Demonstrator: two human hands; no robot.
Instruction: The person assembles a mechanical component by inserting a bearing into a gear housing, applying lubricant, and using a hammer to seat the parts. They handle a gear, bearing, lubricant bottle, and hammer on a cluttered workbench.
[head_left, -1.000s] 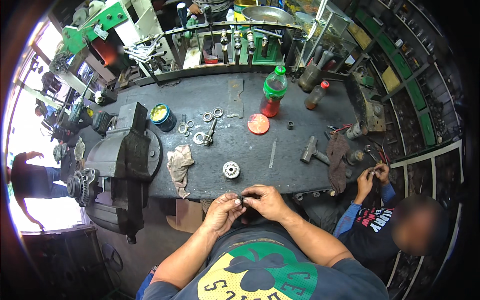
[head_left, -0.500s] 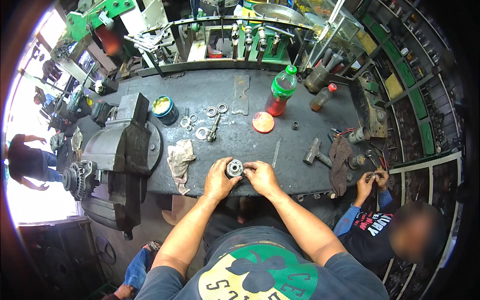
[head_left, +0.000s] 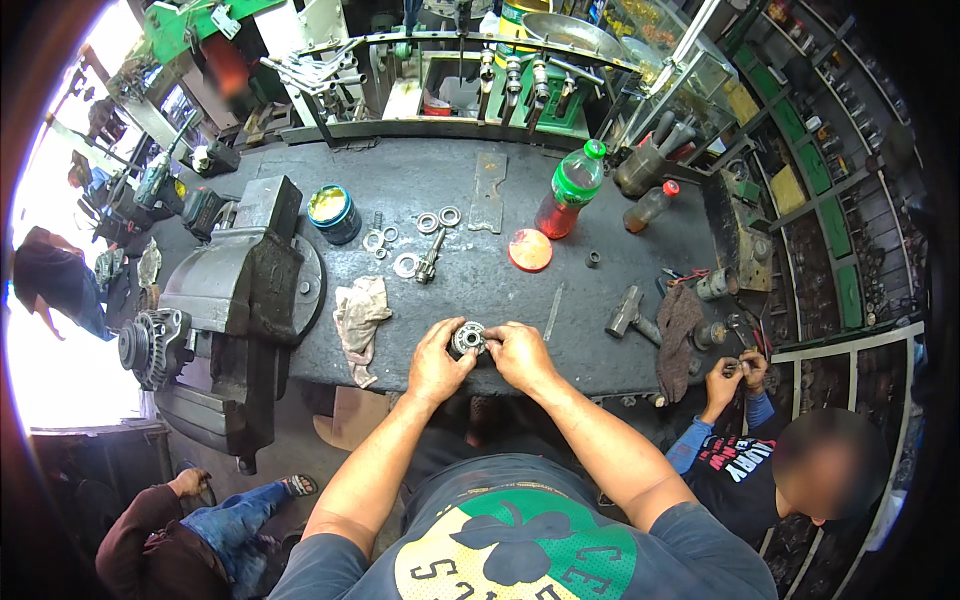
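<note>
A round metal bearing (head_left: pixel 469 337) with a ring of small parts around its centre hole sits between my hands, just above the bench's near edge. My left hand (head_left: pixel 438 362) is closed around its left side. From the right, my right hand (head_left: pixel 519 355) pinches its rim with thumb and fingers; whether a smaller piece is in those fingertips is hidden. Ahead lie a toothed pinion shaft (head_left: pixel 428 257), a wide ring (head_left: pixel 405 265), two bearing rings (head_left: pixel 450 216) and several smaller rings (head_left: pixel 373 240). A whitish rag (head_left: pixel 358 325) lies left of my left hand.
A big vise (head_left: pixel 235 270) stands at left beside a grease jar (head_left: pixel 335 218). Rightward are a red-liquid bottle (head_left: pixel 570 195), orange-red lid (head_left: pixel 530 250), small bottle (head_left: pixel 648 208), hammer (head_left: pixel 630 315) and brown cloth (head_left: pixel 680 340). A co-worker's hands (head_left: pixel 735 380) work at right; another person (head_left: pixel 170 540) sits lower left.
My right fingers have shifted slightly on the bearing's right rim. At lower left, the seated person has come further into view. The whole picture has tilted a little.
</note>
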